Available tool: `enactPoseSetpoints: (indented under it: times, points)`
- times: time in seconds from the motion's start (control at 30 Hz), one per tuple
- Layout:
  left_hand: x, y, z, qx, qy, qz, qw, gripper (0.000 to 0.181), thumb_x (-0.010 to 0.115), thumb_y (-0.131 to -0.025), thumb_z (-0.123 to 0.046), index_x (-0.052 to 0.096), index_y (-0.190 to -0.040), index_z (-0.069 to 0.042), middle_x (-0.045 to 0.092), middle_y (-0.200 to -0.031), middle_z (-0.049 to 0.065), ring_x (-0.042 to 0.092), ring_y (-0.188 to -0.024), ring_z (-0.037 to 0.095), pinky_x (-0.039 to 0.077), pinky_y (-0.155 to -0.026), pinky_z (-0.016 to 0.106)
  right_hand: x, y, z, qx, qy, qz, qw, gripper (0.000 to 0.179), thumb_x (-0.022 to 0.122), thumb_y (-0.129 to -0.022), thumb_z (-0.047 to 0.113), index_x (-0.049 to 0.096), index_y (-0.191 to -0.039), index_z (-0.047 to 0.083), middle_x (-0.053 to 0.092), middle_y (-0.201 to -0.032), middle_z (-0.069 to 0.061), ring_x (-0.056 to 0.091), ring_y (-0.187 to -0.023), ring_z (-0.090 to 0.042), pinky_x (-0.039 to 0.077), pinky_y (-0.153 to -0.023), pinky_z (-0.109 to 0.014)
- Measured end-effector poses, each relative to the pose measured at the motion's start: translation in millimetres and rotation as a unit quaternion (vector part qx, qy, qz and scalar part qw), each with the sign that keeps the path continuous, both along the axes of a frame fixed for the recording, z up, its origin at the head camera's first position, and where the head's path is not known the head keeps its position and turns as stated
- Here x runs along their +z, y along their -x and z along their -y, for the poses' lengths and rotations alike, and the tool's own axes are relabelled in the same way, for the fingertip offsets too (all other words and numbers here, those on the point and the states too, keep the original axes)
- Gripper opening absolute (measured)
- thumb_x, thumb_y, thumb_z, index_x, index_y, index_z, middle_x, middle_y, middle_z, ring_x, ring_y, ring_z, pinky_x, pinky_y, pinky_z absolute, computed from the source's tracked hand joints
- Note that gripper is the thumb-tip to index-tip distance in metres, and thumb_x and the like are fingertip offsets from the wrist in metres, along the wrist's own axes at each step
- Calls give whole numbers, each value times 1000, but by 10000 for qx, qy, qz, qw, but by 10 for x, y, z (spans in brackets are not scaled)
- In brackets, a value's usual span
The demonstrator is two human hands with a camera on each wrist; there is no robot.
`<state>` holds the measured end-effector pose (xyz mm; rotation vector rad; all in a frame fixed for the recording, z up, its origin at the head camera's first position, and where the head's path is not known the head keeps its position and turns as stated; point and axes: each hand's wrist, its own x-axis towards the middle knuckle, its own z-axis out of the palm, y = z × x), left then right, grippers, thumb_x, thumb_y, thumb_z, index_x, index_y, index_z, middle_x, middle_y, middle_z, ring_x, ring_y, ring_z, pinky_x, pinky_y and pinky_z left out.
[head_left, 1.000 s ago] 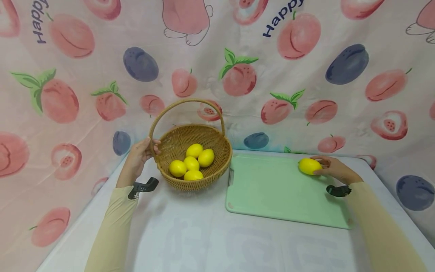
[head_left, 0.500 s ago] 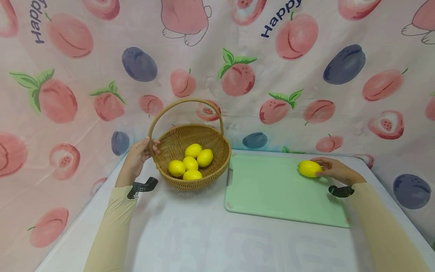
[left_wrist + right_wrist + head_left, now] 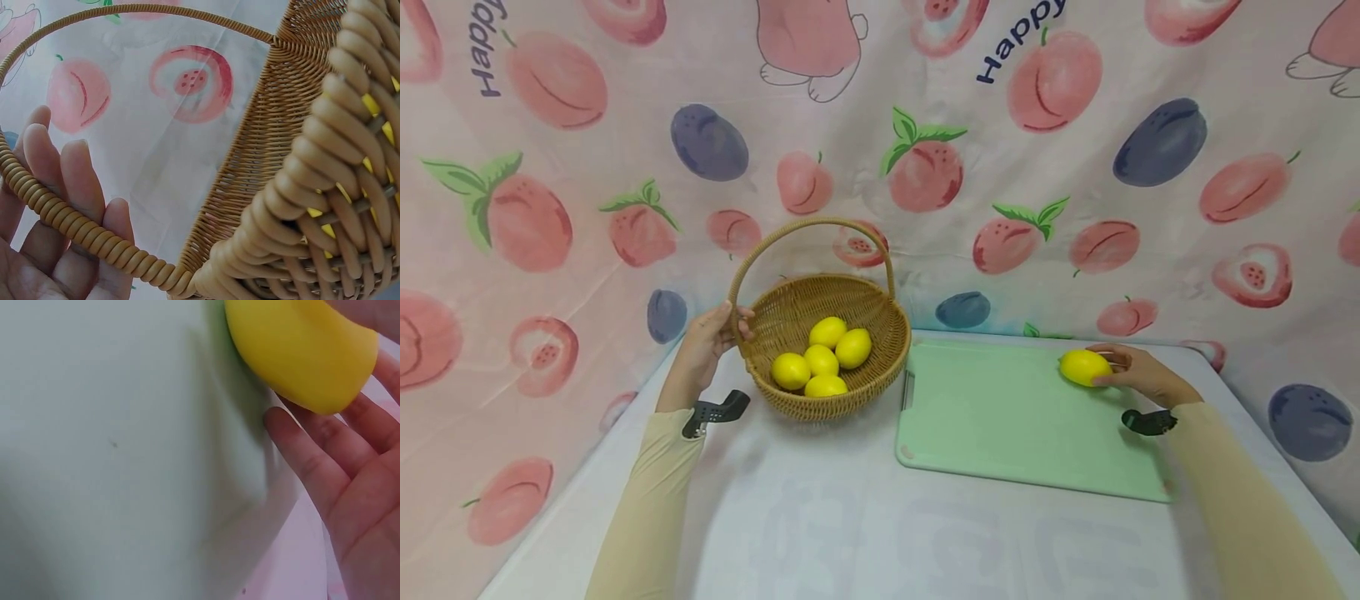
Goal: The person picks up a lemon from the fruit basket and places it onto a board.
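My left hand (image 3: 709, 342) holds the side of a woven wicker basket's handle (image 3: 814, 222); in the left wrist view its fingers (image 3: 81, 178) pass behind the wrapped handle and bend toward it. Inside the basket (image 3: 891, 333), several yellow lemons (image 3: 822, 360) lie grouped toward the front. At the right, my right hand (image 3: 1142, 373) grips another lemon (image 3: 1081, 367) between thumb and fingers, over the back right part of a light green cutting board (image 3: 1000, 425). The right wrist view shows that lemon (image 3: 300, 350) close against the board, with part of the thumb above it.
A white cloth covers the table (image 3: 820, 517). The basket stands at the left end of the board, near its metal-edged slot (image 3: 909, 390). Behind everything hangs a fruit-printed curtain (image 3: 865, 125). Each wrist carries a black camera mount (image 3: 718, 412).
Since half a second ago, the right hand and its lemon have shifted slightly toward the back of the board. The left hand and the basket stay as they were.
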<state>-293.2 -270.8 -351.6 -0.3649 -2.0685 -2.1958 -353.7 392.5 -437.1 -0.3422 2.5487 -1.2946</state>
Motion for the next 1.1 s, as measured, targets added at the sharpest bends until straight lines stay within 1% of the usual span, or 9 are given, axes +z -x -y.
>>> enactPoseSetpoints:
  times: [0.2, 0.27, 0.5, 0.6, 0.67, 0.73, 0.87, 1.0, 1.1]
  points:
    - [13, -6, -13, 53, 31, 31, 10000, 34, 41, -100, -35, 67, -91, -14, 64, -73, -9, 62, -71, 5, 50, -75, 16, 8, 24, 45, -92, -160, -139, 9997, 68, 68, -86, 25, 35, -140, 0, 46, -137, -16, 46, -94, 16, 41, -83, -11]
    - [12, -2, -16, 69, 29, 34, 10000, 34, 41, -100, -35, 67, -90, -15, 64, -73, -9, 62, -71, 5, 50, -75, 16, 2, 41, 58, -130, -266, -175, 9994, 70, 69, -86, 26, 35, -141, 0, 37, -142, -29, 45, -93, 16, 40, -86, -17]
    - [2, -5, -11, 35, -5, 40, 10000, 34, 42, -99, -35, 67, -91, -14, 63, -73, -8, 63, -73, 6, 50, -75, 17, -40, 83, 63, -227, -258, -202, 9992, 73, 71, -84, 26, 34, -141, -2, 37, -141, -32, 43, -89, 18, 32, -102, -53]
    - [1, -5, -6, 21, -21, 24, 10000, 34, 41, -100, -35, 67, -91, -14, 63, -73, -8, 62, -73, 6, 50, -75, 18, -51, 82, 56, -232, -227, -178, 9993, 73, 72, -83, 27, 35, -140, -1, 38, -140, -31, 43, -89, 16, 28, -103, -59]
    - [0, -2, -8, 40, -17, 23, 10000, 34, 41, -100, -35, 67, -91, -14, 63, -73, -8, 63, -72, 6, 50, -75, 18, -48, 74, 48, -196, -261, -213, 9992, 71, 72, -82, 27, 37, -138, 0, 46, -136, -22, 44, -90, 15, 32, -103, -53]
    - [-1, 1, -8, 31, -20, 23, 10000, 34, 41, -100, -35, 67, -92, -14, 63, -73, -8, 63, -73, 6, 50, -75, 17, -42, 65, 35, -110, -291, -277, 9991, 67, 72, -83, 25, 40, -136, 0, 54, -127, -6, 45, -92, 15, 40, -101, -39]
    - [1, 3, -8, 47, -7, 29, 10000, 35, 41, -99, -36, 67, -92, -12, 63, -73, -8, 63, -73, 6, 51, -75, 17, -31, 55, 10, 153, -199, -340, 9991, 61, 71, -84, 18, 42, -134, -1, 51, -110, 24, 47, -96, 16, 43, -84, -11]
    - [-2, 7, -2, 31, -18, 2, 10000, 35, 41, -99, -35, 66, -93, -11, 63, -74, -8, 63, -73, 6, 51, -75, 16, -9, 30, 12, 270, -101, -279, 9992, 60, 70, -85, 17, 42, -134, -1, 49, -108, 28, 46, -97, 17, 41, -82, -6]
    - [-3, 7, -1, 4, -44, -4, 10000, 35, 41, -100, -35, 66, -94, -10, 64, -74, -8, 63, -73, 7, 51, -75, 16, 4, 8, 23, 260, -116, -281, 9992, 61, 70, -85, 17, 41, -135, -1, 49, -113, 23, 45, -97, 18, 41, -82, -6]
